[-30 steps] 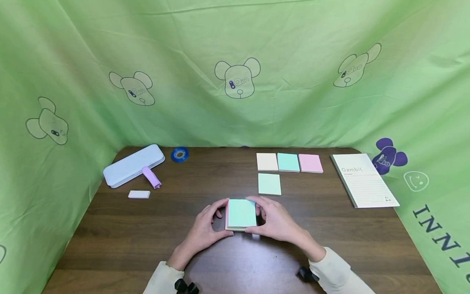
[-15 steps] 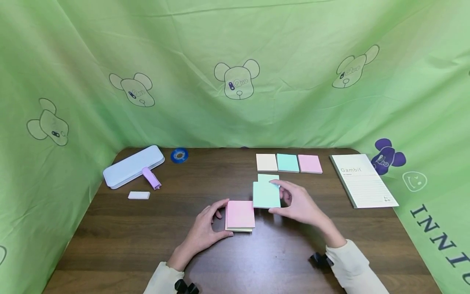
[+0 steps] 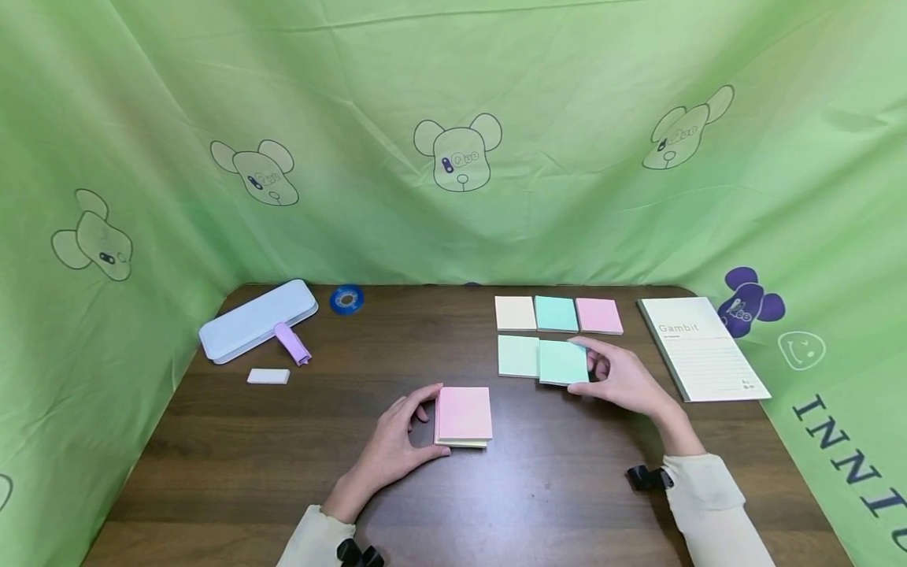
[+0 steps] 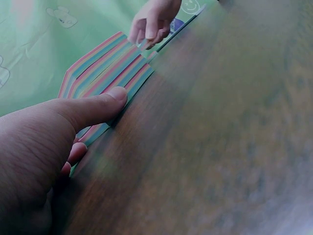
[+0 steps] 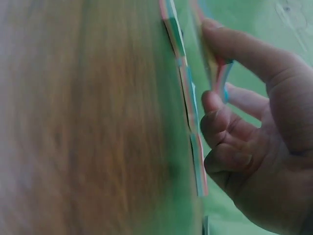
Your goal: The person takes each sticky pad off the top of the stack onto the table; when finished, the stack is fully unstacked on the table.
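My left hand (image 3: pixel 397 435) grips the left side of a stack of sticky note pads (image 3: pixel 464 413) with a pink one on top, thumb at the near edge and fingers at the far edge. Striped, many-coloured pad edges (image 4: pixel 107 63) show beside the thumb in the left wrist view. Farther right, my right hand (image 3: pixel 622 379) pinches a mint green sticky note pad (image 3: pixel 563 363) by its right side. That pad is held just off the table in the right wrist view, beside a pale green pad (image 3: pixel 518 356). Behind them lie a cream pad (image 3: pixel 515 313), a turquoise pad (image 3: pixel 556 313) and a pink-purple pad (image 3: pixel 599 316) in a row.
A notepad (image 3: pixel 701 346) lies at the right edge of the wooden table (image 3: pixel 354 346). At the left are a pale blue case (image 3: pixel 255 321), a small purple object (image 3: pixel 292 343), a white eraser-like block (image 3: pixel 268 376) and a blue tape roll (image 3: pixel 346 299). Green cloth (image 3: pixel 354 197) surrounds the table.
My right hand has lifted the mint pad from the stack and carried it right, beside the pale green pad. A pink pad is now the stack's top. My left hand has stayed put.
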A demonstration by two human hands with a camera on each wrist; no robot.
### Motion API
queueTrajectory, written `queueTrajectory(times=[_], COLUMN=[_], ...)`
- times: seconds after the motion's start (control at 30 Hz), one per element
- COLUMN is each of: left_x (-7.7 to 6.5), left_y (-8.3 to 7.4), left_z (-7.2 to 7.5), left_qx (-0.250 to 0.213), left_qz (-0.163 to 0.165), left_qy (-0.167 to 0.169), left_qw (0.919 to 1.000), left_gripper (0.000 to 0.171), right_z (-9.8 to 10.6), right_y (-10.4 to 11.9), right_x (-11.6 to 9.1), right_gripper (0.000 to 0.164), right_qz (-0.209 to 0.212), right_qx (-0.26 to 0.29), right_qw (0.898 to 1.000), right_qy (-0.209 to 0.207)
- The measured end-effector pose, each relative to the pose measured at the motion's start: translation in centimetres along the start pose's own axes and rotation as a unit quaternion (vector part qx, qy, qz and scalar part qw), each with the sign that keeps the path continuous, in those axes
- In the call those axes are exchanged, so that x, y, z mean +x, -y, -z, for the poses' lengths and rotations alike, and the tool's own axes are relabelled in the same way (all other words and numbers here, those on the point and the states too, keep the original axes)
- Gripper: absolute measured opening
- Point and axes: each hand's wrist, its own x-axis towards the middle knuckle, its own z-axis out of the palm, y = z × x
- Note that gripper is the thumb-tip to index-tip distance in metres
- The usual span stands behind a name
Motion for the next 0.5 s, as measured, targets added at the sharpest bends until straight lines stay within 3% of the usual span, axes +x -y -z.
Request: queueTrajectory(times=[0.2,0.4,0.5], left_x=[0.0,0.0,0.0], left_y=[0.0,0.0,0.0], left_z=[0.0,0.0,0.0], left_qx=[0.005,0.001,-0.001], left_qz=[-0.019,-0.009,-0.004], left_qy=[-0.008,-0.001,0.001], left_qw=[0.9998,1.0,1.0], left_gripper=[0.1,0.099,0.099], right_z=[0.3,0.1,0.0], right_y=[-1.0,-1.2,-1.3], right_x=[-0.2,-0.1,0.0], right_gripper=[0.072,0.087,0.088], right_qz=[-0.006,-0.015,-0.022], right_qx=[-0.026,-0.058,-0.058], right_qw=[1.0,0.998,0.998], right_qy=[0.009,0.007,-0.001])
